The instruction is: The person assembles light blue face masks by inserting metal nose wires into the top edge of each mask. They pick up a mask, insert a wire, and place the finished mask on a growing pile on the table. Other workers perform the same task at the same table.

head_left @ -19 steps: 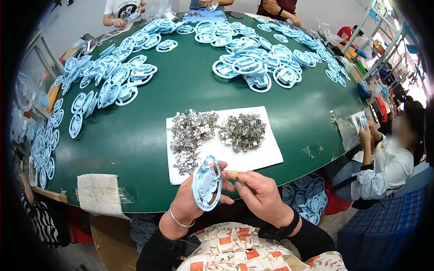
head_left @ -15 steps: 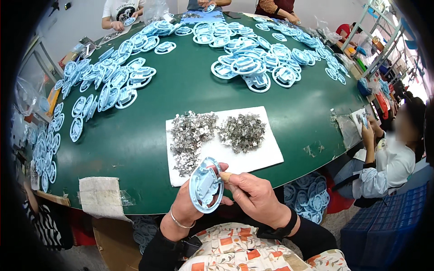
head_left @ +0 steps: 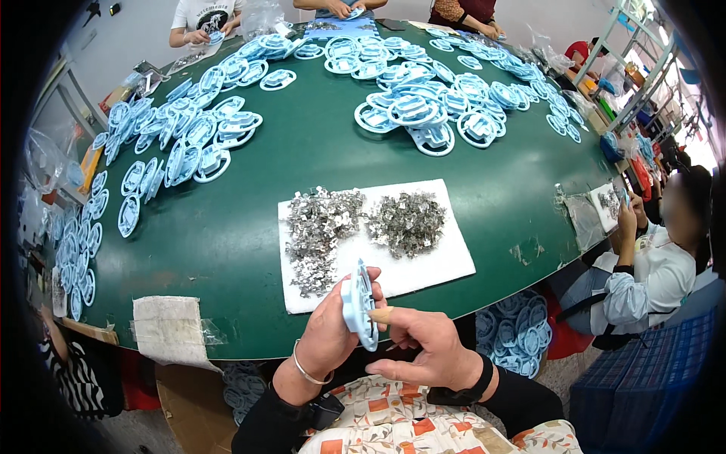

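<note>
My left hand (head_left: 330, 327) grips a light-blue oval plastic part (head_left: 357, 303), tilted so that its edge faces me. Against the right side of that part, the covered index fingertip of my right hand (head_left: 431, 344) presses; a tan wrap is on the fingertip. The right thumb is stretched out apart from it, and the other fingers are partly curled. Just beyond my hands lies a white sheet (head_left: 446, 268) bearing two heaps of small metal clips, a left heap (head_left: 324, 227) and a right heap (head_left: 408, 222). Any clip under the fingertip is hidden.
Many blue parts lie piled on the green table (head_left: 302, 151), at the left (head_left: 200, 129) and far middle (head_left: 416, 110). A cloth pad (head_left: 172, 327) sits on the near left edge. More parts fill a container (head_left: 514, 333) below right. Co-workers sit around the table.
The blue part has turned from showing its inner face to nearly edge-on. My right thumb has come away from the fingertip, and the index finger now pushes on the part.
</note>
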A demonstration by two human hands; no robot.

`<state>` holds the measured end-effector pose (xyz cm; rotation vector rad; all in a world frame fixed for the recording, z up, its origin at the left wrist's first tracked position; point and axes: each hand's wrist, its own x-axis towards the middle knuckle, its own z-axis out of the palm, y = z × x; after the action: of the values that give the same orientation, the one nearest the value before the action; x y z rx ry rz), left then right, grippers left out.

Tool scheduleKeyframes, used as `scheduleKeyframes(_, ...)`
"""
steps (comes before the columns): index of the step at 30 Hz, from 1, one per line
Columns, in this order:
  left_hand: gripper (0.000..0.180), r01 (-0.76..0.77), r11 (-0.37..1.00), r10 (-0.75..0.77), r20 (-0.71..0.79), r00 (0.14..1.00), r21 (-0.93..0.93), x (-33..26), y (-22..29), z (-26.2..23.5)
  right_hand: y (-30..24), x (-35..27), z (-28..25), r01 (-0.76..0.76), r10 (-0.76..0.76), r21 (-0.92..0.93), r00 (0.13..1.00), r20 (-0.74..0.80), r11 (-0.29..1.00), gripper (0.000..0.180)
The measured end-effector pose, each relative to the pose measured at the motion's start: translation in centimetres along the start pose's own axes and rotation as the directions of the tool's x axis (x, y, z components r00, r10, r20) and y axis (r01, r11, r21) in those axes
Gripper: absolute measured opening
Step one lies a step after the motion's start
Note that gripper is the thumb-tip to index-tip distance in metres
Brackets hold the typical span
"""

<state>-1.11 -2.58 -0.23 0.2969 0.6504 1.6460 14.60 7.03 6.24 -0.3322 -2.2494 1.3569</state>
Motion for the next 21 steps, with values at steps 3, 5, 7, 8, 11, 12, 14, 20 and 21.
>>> scheduleKeyframes(3,0.045,0.042,0.972,-0.006,-0.153,0.988,0.232,-0.4,-0.2,1.1,0.6,-1.7,-1.2,-0.117,0.125,0.098,0.989,-0.076,0.988,0.027)
scheduleKeyframes(5,0.044,0.040,0.930,0.022,-0.165,0.986,0.365,-1.1,0.3,2.1,1.9,-2.9,-2.6,-0.231,0.265,0.222,0.955,-0.136,0.947,0.018)
scheduleKeyframes(7,0.041,-0.049,0.836,0.114,-0.086,0.990,0.546,-1.7,0.9,1.6,2.0,-2.6,-3.8,-0.341,0.391,0.346,0.916,-0.084,0.874,0.018)
scheduleKeyframes(8,0.039,-0.087,0.755,0.152,-0.046,0.987,0.650,-1.7,1.4,1.9,2.1,-2.4,-4.1,-0.373,0.398,0.318,0.917,-0.015,0.872,0.017)
scheduleKeyframes(11,0.034,-0.052,0.657,0.107,-0.024,0.994,0.752,-0.9,2.3,2.0,2.7,-1.4,-4.1,-0.450,0.414,0.289,0.892,0.180,0.845,0.018)
scheduleKeyframes(12,0.033,-0.016,0.651,0.068,-0.037,0.997,0.759,-0.7,2.5,1.9,2.7,-0.6,-4.1,-0.422,0.403,0.186,0.906,0.131,0.887,0.018)
scheduleKeyframes(14,0.032,-0.015,0.646,0.124,-0.086,0.989,0.763,-0.1,2.1,0.7,2.7,1.7,-4.4,-0.364,0.365,-0.032,0.930,0.034,0.931,0.019)
scheduleKeyframes(20,0.031,-0.063,0.474,0.278,-0.081,0.957,0.878,0.2,1.4,0.2,5.5,7.4,-3.6,-0.013,0.027,-0.630,1.000,0.013,0.776,0.012)
scheduleKeyframes(21,0.031,-0.056,0.483,0.270,-0.089,0.959,0.874,0.2,1.5,0.3,5.7,8.0,-3.3,0.011,0.023,-0.669,0.999,0.042,0.743,0.012)
